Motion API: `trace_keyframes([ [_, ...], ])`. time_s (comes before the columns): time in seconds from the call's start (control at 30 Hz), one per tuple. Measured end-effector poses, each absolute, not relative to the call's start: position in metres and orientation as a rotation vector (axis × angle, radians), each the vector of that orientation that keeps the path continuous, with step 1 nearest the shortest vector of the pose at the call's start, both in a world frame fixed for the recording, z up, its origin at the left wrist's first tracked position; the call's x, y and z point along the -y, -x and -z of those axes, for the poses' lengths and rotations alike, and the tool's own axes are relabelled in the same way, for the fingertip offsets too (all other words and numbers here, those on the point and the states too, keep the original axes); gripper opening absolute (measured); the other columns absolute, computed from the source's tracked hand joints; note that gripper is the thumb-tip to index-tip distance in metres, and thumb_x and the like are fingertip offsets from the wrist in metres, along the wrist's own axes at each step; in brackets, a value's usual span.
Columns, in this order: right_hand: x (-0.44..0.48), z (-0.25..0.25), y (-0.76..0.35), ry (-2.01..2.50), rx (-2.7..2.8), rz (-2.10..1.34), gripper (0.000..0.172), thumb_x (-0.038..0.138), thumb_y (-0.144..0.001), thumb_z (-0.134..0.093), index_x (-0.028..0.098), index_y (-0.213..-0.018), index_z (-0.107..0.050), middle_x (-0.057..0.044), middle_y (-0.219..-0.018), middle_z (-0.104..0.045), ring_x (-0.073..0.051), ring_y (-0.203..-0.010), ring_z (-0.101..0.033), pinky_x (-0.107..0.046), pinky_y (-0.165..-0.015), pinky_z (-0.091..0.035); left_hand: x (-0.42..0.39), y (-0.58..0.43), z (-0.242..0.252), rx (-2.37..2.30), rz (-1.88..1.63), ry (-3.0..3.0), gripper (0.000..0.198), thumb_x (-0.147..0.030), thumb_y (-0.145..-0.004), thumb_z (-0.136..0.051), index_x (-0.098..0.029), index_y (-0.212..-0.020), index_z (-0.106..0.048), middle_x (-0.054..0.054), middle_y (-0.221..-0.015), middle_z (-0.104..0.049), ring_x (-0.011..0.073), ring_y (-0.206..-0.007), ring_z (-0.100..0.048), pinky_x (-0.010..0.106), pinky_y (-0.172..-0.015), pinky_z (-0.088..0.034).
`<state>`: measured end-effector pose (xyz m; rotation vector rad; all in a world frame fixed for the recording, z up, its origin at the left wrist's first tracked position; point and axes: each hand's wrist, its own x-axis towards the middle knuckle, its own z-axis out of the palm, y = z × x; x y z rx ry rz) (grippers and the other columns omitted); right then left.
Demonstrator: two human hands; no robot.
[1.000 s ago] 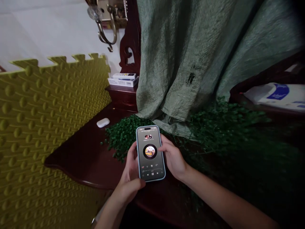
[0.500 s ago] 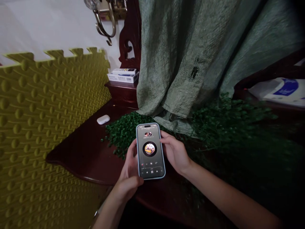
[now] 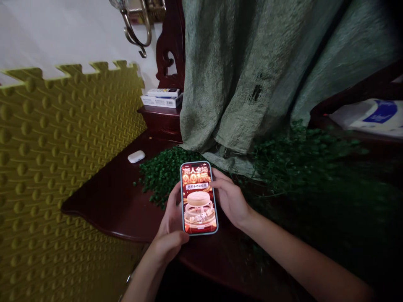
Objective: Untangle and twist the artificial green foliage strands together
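Observation:
A smartphone [image 3: 199, 199] in a pale blue case is held upright between my two hands above the front of a dark red wooden table [image 3: 126, 218]. Its lit screen shows a red and orange page with large Chinese characters, "0.01" and a picture of a round stool. My left hand [image 3: 171, 226] grips the phone's left side, its thumb at the lower left corner. On the other side, my right hand [image 3: 231, 197] closes round the upper right edge, thumb tip at the screen's border. The fingers behind the phone are mostly hidden.
A white earbud case [image 3: 136, 157] lies left of green foliage [image 3: 163, 167]. Behind hangs a grey-green curtain [image 3: 217, 84]. A remote control [image 3: 163, 92] rests on a flat box [image 3: 162, 101]. Yellow foam matting [image 3: 63, 138] stands at the left, a tissue pack [image 3: 374, 117] at the right.
The phone's screen has switched from a dark music player to a bright red and orange page. Both hands keep their hold and have hardly moved.

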<state>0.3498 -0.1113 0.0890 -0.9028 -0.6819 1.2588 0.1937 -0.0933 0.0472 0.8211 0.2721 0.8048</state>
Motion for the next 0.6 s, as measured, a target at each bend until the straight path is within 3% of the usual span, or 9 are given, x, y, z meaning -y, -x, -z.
trace_keyframes([
  [0.1,0.1079,-0.0855,-0.3531,0.962,0.708,-1.148,0.016,0.026,-0.079,-0.061,0.022,-0.093,-0.068,0.000,-0.086,-0.070,-0.018,-0.084,-0.060,-0.031,-0.080,-0.043,0.0934,-0.1937,-0.0472,-0.267,-0.789,-0.817,0.103,-0.011,-0.055,-0.071,-0.032,-0.145,-0.026,0.010,-0.150,-0.039,0.0407,-0.138,-0.034,0.055,-0.107,-0.037],
  [0.17,0.1060,-0.0840,-0.3549,1.030,0.696,-1.091,0.013,0.033,-0.081,-0.065,0.021,-0.085,-0.068,0.001,-0.080,-0.068,-0.017,-0.079,-0.059,-0.029,-0.077,-0.043,0.0935,-0.1934,-0.0468,-0.265,-0.782,-0.831,0.103,-0.012,-0.055,-0.072,-0.032,-0.145,-0.026,0.010,-0.151,-0.037,0.0411,-0.137,-0.034,0.056,-0.108,-0.036],
  [0.37,0.1049,-0.0842,-0.3566,1.107,0.703,-1.029,0.022,0.040,-0.080,-0.067,0.019,-0.074,-0.064,0.002,-0.068,-0.059,-0.015,-0.068,-0.054,-0.028,-0.068,-0.042,0.0939,-0.1915,-0.0457,-0.293,-0.732,-0.887,0.105,-0.019,-0.059,-0.075,-0.033,-0.148,-0.021,0.011,-0.150,-0.039,0.0419,-0.132,-0.041,0.057,-0.107,-0.036],
  [0.6,0.1051,-0.0834,-0.3588,1.086,0.633,-1.073,0.023,0.044,-0.081,-0.065,0.021,-0.076,-0.067,0.001,-0.071,-0.064,-0.018,-0.073,-0.057,-0.032,-0.076,-0.043,0.0951,-0.1919,-0.0470,-0.319,-0.753,-0.847,0.106,-0.020,-0.055,-0.077,-0.033,-0.146,-0.024,0.012,-0.148,-0.040,0.0422,-0.132,-0.041,0.056,-0.104,-0.039],
])
